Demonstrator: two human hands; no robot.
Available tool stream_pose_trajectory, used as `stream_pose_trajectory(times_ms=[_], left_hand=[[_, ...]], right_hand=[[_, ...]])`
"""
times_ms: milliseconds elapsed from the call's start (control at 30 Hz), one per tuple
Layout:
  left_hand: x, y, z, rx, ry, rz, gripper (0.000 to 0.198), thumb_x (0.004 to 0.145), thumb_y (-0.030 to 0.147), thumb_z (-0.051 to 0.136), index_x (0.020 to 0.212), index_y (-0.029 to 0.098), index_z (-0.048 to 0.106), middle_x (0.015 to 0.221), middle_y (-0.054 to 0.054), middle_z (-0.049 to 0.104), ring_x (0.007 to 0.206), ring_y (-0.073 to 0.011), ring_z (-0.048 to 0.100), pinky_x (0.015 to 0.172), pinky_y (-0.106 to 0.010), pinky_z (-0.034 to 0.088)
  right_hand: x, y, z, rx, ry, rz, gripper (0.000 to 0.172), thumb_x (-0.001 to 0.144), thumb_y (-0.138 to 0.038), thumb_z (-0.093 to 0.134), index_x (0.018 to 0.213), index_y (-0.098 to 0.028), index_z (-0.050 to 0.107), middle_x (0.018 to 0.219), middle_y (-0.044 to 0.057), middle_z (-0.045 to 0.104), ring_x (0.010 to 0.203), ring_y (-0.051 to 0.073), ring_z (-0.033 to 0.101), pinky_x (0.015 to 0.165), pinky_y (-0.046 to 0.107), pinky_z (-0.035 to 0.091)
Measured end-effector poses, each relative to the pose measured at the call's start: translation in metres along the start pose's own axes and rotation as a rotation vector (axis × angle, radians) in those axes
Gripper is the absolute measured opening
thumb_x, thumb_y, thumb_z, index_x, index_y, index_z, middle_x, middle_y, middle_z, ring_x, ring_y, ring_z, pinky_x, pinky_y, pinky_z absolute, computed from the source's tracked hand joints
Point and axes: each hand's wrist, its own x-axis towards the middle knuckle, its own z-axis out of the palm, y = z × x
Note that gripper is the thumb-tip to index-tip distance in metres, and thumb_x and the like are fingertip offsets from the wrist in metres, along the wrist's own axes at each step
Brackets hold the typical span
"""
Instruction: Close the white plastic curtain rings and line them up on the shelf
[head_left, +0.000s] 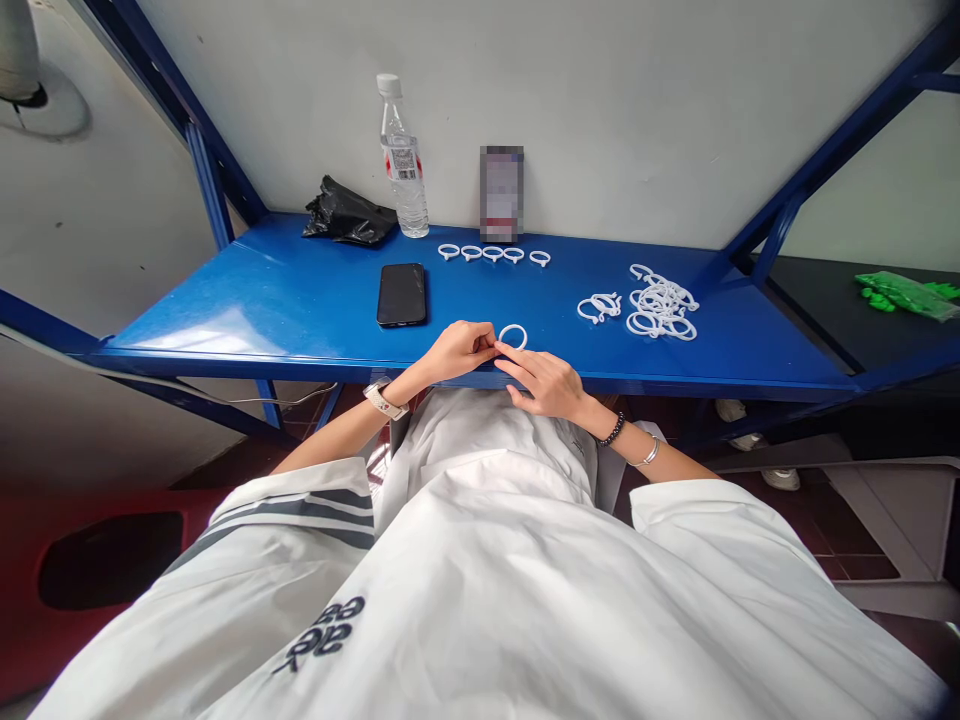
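Observation:
A white plastic curtain ring (514, 337) is held upright near the front edge of the blue table (322, 300). My left hand (463, 350) is closed in a pinch at the ring's lower left side. From the other side, my right hand (546, 382) grips the ring's lower part, its forefinger reaching to the left fingertips; its other fingers are slightly bent and apart. The small joint of the ring is hidden by my fingers. Several similar rings (492, 254) stand in a row at the back, each with a small tab underneath.
To the right lie a loose pile of white rings (661, 305) and a smaller cluster (599, 308). A black phone (402, 295) lies left of my hands. Along the wall are a black plastic bag (349, 212), a water bottle (406, 170) and a propped-up phone (502, 195). Blue frame bars (817, 150) flank the table.

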Motion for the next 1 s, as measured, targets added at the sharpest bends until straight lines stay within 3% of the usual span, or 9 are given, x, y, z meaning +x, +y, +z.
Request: stream_pose_trajectory(times_ms=[300,633,1000], left_hand=[[-0.0012,0.0013,0.0024,0.036,0.005,-0.014,0.018,0.085,0.027,0.055,0.071,0.017,0.052,0.065,0.0,0.063,0.057,-0.011,0.05,0.055,-0.023,0.033],[-0.0008,0.0065,-0.0009,-0.052,-0.009,-0.031,0.02,0.087,0.035,0.058,0.081,0.016,0.059,0.057,0.004,0.054,0.053,-0.0096,0.047,0.055,-0.022,0.034],[-0.0006,0.0068,-0.0023,-0.039,-0.018,-0.034,0.02,0.087,0.036,0.058,0.092,0.017,0.06,0.06,0.005,0.056,0.053,-0.0099,0.048,0.056,-0.022,0.035]], right_hand=[[-0.0028,0.0002,0.0031,0.022,-0.093,0.086,0.043,0.098,-0.022,0.047,0.14,-0.015,0.054,0.147,0.015,0.057,0.111,0.026,0.069,0.083,0.038,0.059],[-0.002,-0.0011,0.0052,0.008,-0.037,0.146,0.042,0.099,-0.02,0.045,0.14,-0.015,0.055,0.139,0.015,0.063,0.112,0.025,0.068,0.086,0.038,0.059],[-0.0045,0.0,0.009,-0.002,-0.042,0.145,0.039,0.097,-0.02,0.049,0.134,-0.013,0.06,0.129,0.017,0.067,0.105,0.026,0.068,0.084,0.038,0.058]])
